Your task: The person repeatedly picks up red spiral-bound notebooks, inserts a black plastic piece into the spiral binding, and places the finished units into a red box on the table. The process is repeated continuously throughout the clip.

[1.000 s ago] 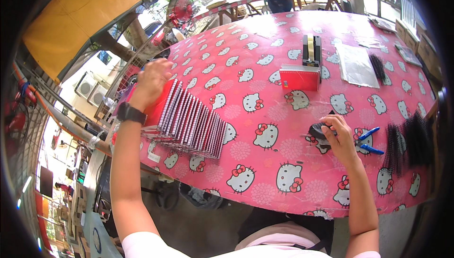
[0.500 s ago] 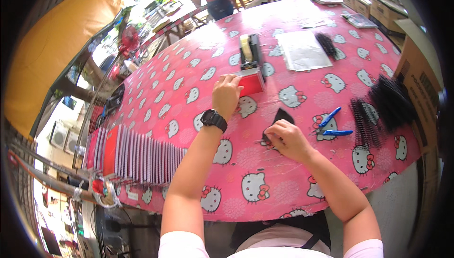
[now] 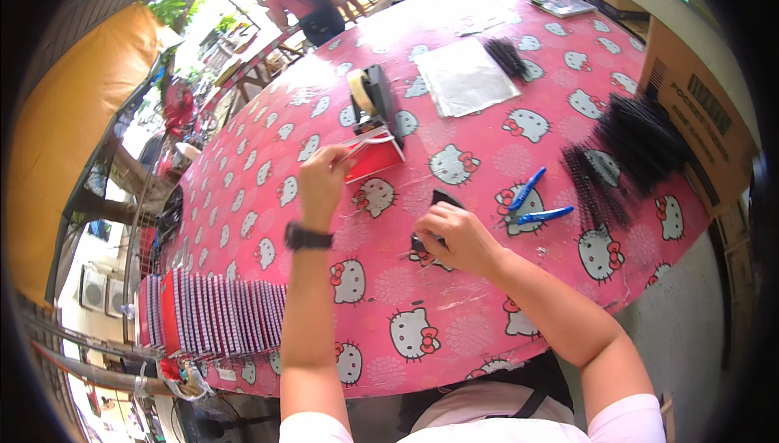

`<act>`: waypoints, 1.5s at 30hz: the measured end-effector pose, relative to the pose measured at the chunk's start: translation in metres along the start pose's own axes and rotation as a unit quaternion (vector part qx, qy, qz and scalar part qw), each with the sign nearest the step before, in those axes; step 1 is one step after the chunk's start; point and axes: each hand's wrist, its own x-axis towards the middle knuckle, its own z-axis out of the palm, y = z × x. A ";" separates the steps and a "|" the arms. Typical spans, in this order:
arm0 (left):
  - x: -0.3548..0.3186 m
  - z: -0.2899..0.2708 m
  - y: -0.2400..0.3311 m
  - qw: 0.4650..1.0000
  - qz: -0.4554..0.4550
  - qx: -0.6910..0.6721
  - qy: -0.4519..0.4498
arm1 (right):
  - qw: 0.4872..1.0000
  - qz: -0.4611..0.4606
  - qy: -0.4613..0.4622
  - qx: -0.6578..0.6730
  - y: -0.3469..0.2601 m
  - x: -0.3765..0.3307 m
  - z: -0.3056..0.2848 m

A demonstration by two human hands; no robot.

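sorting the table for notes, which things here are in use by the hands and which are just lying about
In use:
left hand at the red card
right hand on a small black item

Lying about:
tape dispenser
blue tools
black bristly bundles
clear sheet
stacked cards

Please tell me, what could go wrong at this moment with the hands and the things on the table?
The left hand reaches the red card beside the tape dispenser; it might knock the dispenser. The right hand holds a small black item near the blue cutters, which might nick a finger. The row of cards sits at the table edge and could slide off.
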 end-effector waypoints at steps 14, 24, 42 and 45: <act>-0.158 -0.015 0.112 0.995 0.014 0.039 -0.091 | 0.915 0.141 -0.144 0.349 -0.029 0.006 -0.026; -0.175 -0.003 0.123 0.997 0.037 0.065 -0.031 | 0.924 0.220 -0.024 0.311 -0.053 -0.040 0.029; -0.163 0.010 0.120 0.999 0.048 0.018 -0.002 | 0.831 0.283 0.040 -0.478 0.053 -0.064 -0.178; -0.163 0.008 0.121 0.999 0.032 -0.021 0.015 | 0.842 0.273 0.071 -0.460 0.052 -0.066 -0.187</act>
